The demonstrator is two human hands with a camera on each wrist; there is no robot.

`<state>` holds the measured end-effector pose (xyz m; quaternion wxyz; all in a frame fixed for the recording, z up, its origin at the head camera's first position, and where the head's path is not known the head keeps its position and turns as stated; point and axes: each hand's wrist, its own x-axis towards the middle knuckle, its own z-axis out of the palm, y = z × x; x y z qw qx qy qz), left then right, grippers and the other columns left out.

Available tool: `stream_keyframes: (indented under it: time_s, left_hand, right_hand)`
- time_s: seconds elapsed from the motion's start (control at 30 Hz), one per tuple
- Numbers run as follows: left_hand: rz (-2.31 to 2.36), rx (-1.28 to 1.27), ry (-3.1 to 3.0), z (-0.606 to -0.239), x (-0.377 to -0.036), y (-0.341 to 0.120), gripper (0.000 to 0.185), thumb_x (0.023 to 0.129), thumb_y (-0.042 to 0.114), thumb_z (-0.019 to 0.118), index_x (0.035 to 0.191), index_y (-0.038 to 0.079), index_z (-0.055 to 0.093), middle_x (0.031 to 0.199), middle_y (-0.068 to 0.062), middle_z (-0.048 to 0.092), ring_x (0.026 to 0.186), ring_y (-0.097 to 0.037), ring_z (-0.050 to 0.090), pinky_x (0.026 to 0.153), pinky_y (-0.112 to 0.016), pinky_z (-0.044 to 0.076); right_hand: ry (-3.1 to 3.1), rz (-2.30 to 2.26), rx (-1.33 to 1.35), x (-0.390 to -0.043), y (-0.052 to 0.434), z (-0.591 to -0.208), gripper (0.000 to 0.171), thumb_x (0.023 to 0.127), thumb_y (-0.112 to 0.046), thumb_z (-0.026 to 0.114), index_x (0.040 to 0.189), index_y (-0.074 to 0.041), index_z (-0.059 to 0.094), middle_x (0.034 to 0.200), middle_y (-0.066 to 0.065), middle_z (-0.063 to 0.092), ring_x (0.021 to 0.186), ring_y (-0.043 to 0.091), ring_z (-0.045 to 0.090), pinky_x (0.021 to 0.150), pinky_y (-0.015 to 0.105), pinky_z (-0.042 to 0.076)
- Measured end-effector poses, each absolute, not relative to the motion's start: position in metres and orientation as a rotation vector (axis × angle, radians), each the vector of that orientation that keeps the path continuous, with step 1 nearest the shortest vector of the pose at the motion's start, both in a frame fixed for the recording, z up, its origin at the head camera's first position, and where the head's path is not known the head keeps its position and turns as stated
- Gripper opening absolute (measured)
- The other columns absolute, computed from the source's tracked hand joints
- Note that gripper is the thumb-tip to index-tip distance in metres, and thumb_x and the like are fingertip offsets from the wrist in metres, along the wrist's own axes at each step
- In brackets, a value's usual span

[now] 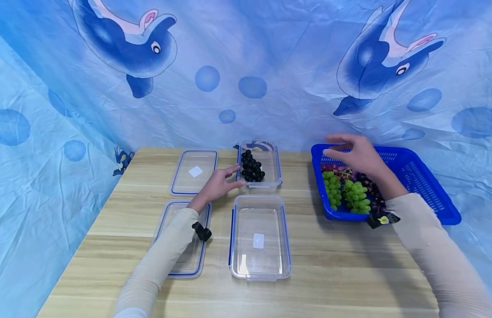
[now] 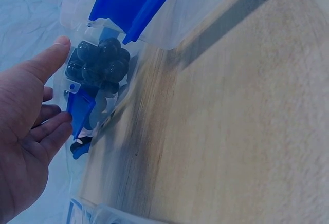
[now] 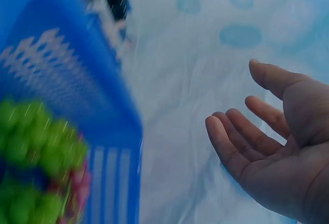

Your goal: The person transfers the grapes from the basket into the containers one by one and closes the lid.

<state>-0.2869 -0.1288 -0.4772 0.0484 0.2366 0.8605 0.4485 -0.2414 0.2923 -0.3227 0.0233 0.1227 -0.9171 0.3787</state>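
Observation:
A bunch of black grapes (image 1: 252, 168) lies in the far clear plastic container (image 1: 272, 176). At that container's left side is my left hand (image 1: 220, 183), thumb and fingers spread at the near left corner; the left wrist view shows the fingertips (image 2: 66, 118) right by the blue side latch (image 2: 81, 112). My right hand (image 1: 358, 152) hovers over the blue basket (image 1: 422, 185), fingers loosely bent and nothing between them. Beneath it in the basket lie green grapes (image 1: 356, 196), red grapes (image 1: 337, 169) and dark purple grapes (image 1: 374, 194).
A second clear container (image 1: 259, 265) stands nearer me with a white label inside. Two clear lids with blue seals, a far lid (image 1: 186, 176) and a near lid (image 1: 198, 260), lie to the left. A blue dolphin-print curtain (image 1: 269, 53) hangs behind the table (image 1: 329, 282).

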Motion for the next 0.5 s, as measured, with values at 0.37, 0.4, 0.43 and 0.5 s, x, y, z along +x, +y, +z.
stream_keyframes:
  time_s: [0.37,0.4,0.43,0.5]
  left_hand:
    - [1.371,0.701,2.614,-0.477,-0.287,-0.129,0.074,0.093,0.042,0.074,0.151,0.004,0.047,0.161,-0.014,0.039,0.141,-0.035,0.048,0.113,-0.044,0.047]
    - [1.373,0.7,2.612,-0.477,-0.287,-0.129,0.074,0.093,0.043,0.074,0.151,0.004,0.047,0.161,-0.014,0.039,0.141,-0.035,0.048,0.112,-0.044,0.048]
    - [1.373,0.698,2.612,-0.477,-0.287,-0.129,0.074,0.093,0.043,0.074,0.151,0.004,0.047,0.161,-0.014,0.039,0.141,-0.035,0.048,0.112,-0.044,0.048]
    - [1.373,0.696,2.612,-0.477,-0.287,-0.129,0.074,0.093,0.043,0.074,0.151,0.005,0.048,0.161,-0.013,0.04,0.14,-0.036,0.048,0.112,-0.044,0.048]
  right_hand:
    - [-2.897,0.902,0.191,-0.22,0.386,-0.355,0.06,0.093,-0.048,0.074,0.14,-0.011,0.063,0.132,0.021,0.067,0.114,0.033,0.066,0.07,0.011,0.045]
    - [-2.9,0.89,0.189,-0.218,0.392,-0.358,0.061,0.093,-0.047,0.074,0.141,-0.01,0.062,0.131,0.022,0.067,0.116,0.038,0.064,0.074,0.016,0.049]
    - [-2.903,0.875,0.188,-0.216,0.399,-0.362,0.061,0.093,-0.046,0.074,0.141,-0.01,0.062,0.131,0.023,0.067,0.117,0.04,0.062,0.075,0.016,0.048]
    - [-2.915,0.859,0.189,-0.214,0.411,-0.37,0.061,0.094,-0.044,0.074,0.142,-0.007,0.061,0.132,0.025,0.065,0.119,0.042,0.059,0.084,0.03,0.054]
